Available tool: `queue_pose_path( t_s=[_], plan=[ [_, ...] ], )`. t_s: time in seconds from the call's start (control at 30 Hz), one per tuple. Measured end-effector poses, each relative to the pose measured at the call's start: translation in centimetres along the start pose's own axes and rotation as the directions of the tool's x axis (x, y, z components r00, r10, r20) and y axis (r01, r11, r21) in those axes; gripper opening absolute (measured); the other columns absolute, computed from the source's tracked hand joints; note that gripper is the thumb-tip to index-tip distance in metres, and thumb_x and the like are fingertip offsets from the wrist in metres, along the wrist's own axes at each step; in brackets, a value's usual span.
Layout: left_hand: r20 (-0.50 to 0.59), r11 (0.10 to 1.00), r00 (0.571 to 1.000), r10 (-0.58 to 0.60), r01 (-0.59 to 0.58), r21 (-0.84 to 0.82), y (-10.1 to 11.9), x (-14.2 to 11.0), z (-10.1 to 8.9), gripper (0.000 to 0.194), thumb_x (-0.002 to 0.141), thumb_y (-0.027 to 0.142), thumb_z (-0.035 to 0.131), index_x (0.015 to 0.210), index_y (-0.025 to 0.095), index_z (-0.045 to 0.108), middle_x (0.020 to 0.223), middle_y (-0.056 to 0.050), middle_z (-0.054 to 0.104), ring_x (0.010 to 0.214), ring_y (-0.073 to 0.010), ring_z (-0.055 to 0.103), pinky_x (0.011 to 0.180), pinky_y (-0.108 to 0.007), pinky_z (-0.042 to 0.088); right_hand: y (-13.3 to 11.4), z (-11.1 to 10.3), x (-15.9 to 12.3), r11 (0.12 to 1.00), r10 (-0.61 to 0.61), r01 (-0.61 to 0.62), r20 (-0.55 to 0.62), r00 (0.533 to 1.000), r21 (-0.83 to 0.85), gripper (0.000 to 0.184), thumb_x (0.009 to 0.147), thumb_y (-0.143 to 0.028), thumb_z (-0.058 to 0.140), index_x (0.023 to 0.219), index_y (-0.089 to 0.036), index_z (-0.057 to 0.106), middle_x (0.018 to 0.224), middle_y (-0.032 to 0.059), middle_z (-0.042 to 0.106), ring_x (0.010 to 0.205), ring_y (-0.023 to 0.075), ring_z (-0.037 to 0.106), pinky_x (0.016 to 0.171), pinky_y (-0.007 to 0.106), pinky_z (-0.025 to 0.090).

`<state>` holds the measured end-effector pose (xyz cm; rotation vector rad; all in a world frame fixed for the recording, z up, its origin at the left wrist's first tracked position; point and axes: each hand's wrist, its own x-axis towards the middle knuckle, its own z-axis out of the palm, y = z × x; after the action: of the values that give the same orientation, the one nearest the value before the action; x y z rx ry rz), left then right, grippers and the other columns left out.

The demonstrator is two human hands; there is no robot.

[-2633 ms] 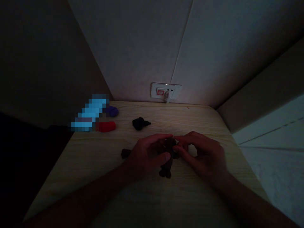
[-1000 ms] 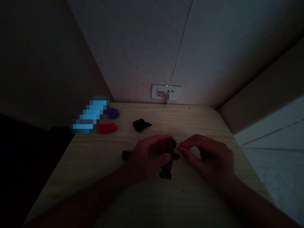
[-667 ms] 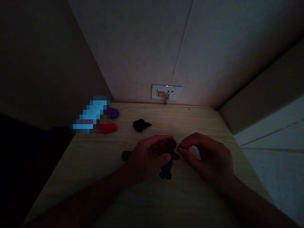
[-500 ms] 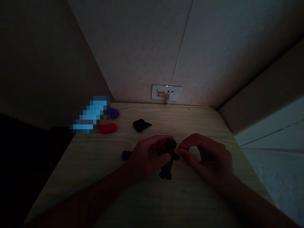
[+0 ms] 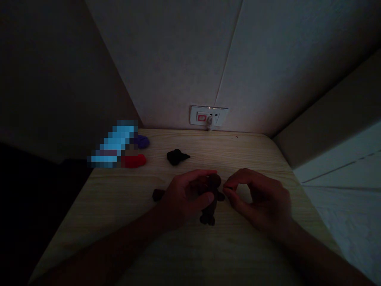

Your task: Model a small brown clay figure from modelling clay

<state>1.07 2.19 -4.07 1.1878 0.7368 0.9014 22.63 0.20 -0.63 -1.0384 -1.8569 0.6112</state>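
Midway between the side edges of the table (image 5: 253, 149), the person's left hand (image 5: 184, 195) clasps a dark clay figurine (image 5: 211, 207); beside it, the right hand's (image 5: 264, 196) thumb and forefinger press together, any contents too dark to tell.

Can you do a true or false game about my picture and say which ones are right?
1. The left hand is holding the figure. True.
2. The red lump is to the right of the black lump. False: it is to the left.
3. The purple lump is closer to the wall than the red lump is. True.
4. The right hand is touching the socket. False: its thumb and finger are beside the figure, and the socket is away on the wall.
5. The figure is standing on the floor. False: the left hand has it at the table.
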Motion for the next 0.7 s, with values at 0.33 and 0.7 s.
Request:
queue_pose_path(
  t_s=[0.33,0.7],
  plan=[
    [0.009,0.999,1.000,-0.007,0.007,-0.040,-0.07,-0.09,-0.01,0.051,0.083,0.027,0.085,0.132,0.019,0.071,0.120,-0.013,0.079,0.108,-0.0262,0.074,0.096,-0.041,0.058,0.19,0.04,-0.04,1.000,-0.004,0.004,0.009,1.000,0.005,0.016,0.089,-0.010,0.074,0.094,-0.024,0.069,0.082,-0.0014,0.073,0.073,0.0132,0.070,0.066,0.026,0.055],
    [-0.007,1.000,1.000,-0.016,0.015,-0.010,0.22,0.03,0.11,0.053,0.082,0.027,0.084,0.132,0.016,0.071,0.117,-0.014,0.079,0.104,-0.0271,0.075,0.094,-0.043,0.059,0.04,0.12,-0.03,1.000,-0.002,0.002,0.005,1.000,0.004,0.016,0.089,-0.010,0.073,0.094,-0.024,0.068,0.081,-0.0011,0.072,0.071,0.0139,0.069,0.065,0.027,0.056]
  ],
)
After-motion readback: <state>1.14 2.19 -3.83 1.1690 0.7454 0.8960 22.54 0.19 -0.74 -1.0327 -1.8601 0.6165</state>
